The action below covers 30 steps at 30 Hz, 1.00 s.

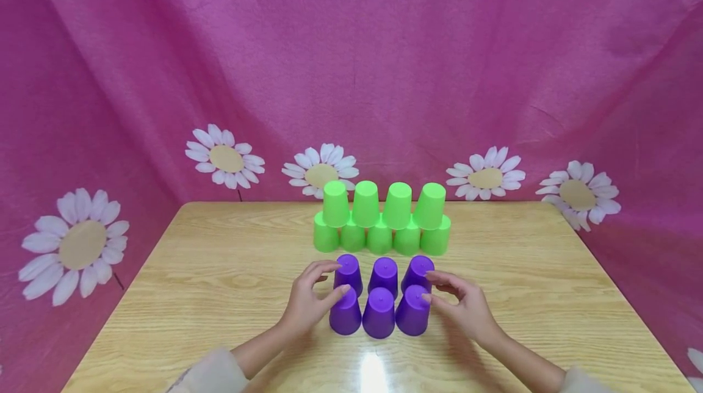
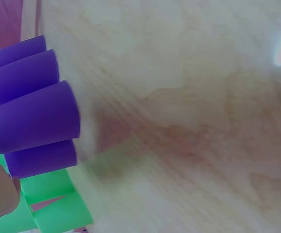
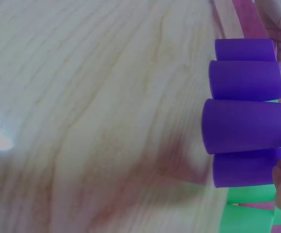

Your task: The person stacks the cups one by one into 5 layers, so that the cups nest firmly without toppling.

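Observation:
Upside-down purple cups stand on the table in two rows of three: a near row point(image 1: 379, 320) and a far row point(image 1: 384, 276). My left hand point(image 1: 309, 296) is at their left end, thumb at the top of the near-left cup point(image 1: 345, 317) and fingertips by the top of the far-left cup point(image 1: 349, 275). Mirroring it on the right, my right hand point(image 1: 465, 307) has its thumb at the near-right cup point(image 1: 412, 315) and fingers beside the far-right cup point(image 1: 418, 270). Both hands have gently bent, spread fingers. Purple cups point(image 2: 36, 119) lie along the edge of each wrist view.
Behind the purple cups, bright green cups form a two-level wall, an upper row point(image 1: 366, 205) resting on a lower row point(image 1: 379, 239). They stand on a light wood table point(image 1: 230, 259). A magenta cloth point(image 1: 351, 75) with white daisies hangs around the back and sides.

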{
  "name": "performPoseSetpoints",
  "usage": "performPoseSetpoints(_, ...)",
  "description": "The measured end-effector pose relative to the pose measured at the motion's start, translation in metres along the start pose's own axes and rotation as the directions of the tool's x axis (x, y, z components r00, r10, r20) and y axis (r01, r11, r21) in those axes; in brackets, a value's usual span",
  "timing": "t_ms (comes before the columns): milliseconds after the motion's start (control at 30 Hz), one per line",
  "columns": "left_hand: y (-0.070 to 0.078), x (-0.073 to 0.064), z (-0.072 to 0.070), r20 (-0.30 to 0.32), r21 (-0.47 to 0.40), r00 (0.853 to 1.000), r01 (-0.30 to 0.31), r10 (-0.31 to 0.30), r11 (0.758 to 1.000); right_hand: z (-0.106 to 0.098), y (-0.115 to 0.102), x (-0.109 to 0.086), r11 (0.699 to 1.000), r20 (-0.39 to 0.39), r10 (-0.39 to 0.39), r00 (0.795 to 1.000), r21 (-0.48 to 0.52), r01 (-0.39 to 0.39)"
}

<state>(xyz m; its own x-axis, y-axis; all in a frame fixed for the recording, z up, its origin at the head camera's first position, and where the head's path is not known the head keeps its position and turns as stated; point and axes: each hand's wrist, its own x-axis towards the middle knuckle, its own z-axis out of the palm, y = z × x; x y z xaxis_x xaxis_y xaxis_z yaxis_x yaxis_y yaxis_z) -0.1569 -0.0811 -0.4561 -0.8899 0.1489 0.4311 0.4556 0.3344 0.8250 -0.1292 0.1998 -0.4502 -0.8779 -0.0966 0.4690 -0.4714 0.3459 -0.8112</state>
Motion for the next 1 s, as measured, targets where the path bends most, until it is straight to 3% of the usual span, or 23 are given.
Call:
performPoseSetpoints(133, -0.003, -0.007, -0.001, 0.029, -0.058, 0.999, 0.036, -0.034, 0.998, 0.002, 0.007, -0.005, 1.000, 0.034, 0.009, 0.999, 0.023, -0.009)
performPoseSetpoints(367, -0.002, -0.014, -0.002, 0.052, -0.060, 0.999, 0.013, -0.010, 0.998, 0.007, 0.016, -0.014, 0.996, 0.067, 0.088, 0.994, -0.012, -0.088)
performPoseSetpoints(600, -0.011, -0.022, 0.001, 0.087, -0.100, 0.992, 0.100, -0.092, 0.990, 0.010, 0.019, -0.019, 0.983, 0.110, 0.181, 0.977, 0.020, -0.184)
performPoseSetpoints(800, -0.014, -0.027, 0.005, 0.137, -0.127, 0.970, 0.216, -0.198, 0.968, 0.013, 0.024, -0.022, 0.974, 0.116, 0.222, 0.968, 0.029, -0.227)
performPoseSetpoints(1000, -0.019, -0.029, 0.011, 0.139, -0.166, 0.966, 0.241, -0.220, 0.956, 0.017, 0.027, -0.026, 0.956, 0.107, 0.290, 0.951, 0.019, -0.293)
